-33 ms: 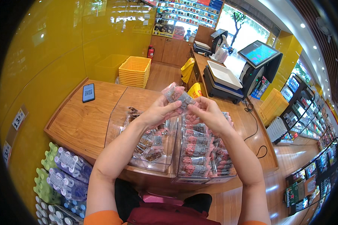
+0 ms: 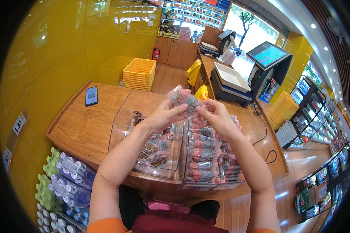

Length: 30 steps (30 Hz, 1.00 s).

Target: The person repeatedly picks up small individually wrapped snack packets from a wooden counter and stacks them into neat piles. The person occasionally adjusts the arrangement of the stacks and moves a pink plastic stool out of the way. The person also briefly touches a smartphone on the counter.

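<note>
Between my two hands is a clear snack packet (image 2: pixel 184 99) with pink printing, held up over the counter. My left hand (image 2: pixel 166 115) pinches its left side, thumb across the front. My right hand (image 2: pixel 214 117) is closed on the packet's right edge. Below, a clear bin (image 2: pixel 204 161) holds rows of similar pink-marked packets; my right wrist covers part of it. A second clear bin (image 2: pixel 168 171) beside it on the left contains loose packets with brown contents, partly hidden under my left forearm.
A phone (image 2: pixel 91 96) lies on the wooden counter (image 2: pixel 81 126) at the left. Stacked yellow baskets (image 2: pixel 140 72) stand beyond it. A scale with a white tray (image 2: pixel 232 77) and a screen (image 2: pixel 269 55) are at the far right, with a black cable (image 2: pixel 265 134) trailing nearby. Wrapped bottle packs (image 2: pixel 72 182) sit lower left.
</note>
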Each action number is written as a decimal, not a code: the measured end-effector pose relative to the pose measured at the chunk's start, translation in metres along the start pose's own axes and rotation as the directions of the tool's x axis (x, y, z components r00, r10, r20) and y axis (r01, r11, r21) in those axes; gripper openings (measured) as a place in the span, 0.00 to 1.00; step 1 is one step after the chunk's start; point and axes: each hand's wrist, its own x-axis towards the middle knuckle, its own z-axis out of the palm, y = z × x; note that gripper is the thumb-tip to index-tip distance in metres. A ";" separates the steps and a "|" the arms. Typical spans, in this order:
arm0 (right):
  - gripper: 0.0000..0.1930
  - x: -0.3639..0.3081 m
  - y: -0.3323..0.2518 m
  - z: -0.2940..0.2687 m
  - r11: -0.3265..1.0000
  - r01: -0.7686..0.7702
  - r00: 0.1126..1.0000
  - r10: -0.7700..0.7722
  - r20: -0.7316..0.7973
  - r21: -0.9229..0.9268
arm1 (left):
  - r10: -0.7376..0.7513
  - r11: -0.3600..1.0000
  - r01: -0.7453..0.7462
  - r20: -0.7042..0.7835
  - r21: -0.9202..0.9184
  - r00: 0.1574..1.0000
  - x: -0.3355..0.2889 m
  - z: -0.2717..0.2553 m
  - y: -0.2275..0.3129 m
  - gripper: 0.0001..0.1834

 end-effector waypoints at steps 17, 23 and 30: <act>0.13 -0.031 0.017 -0.066 0.834 0.005 0.943 0.179 0.279 -0.552 | -0.009 0.977 -0.044 -0.249 -0.209 0.969 0.003 -0.011 -0.004 0.22; 0.17 -0.037 0.004 -0.063 0.706 0.210 0.948 0.022 0.317 -0.676 | 0.002 0.987 -0.042 -0.248 -0.157 0.969 0.003 -0.008 -0.001 0.22; 0.21 -0.028 -0.001 -0.052 0.744 0.123 0.977 0.025 0.211 -0.656 | 0.025 1.000 -0.025 -0.135 0.002 0.990 0.002 -0.007 -0.003 0.29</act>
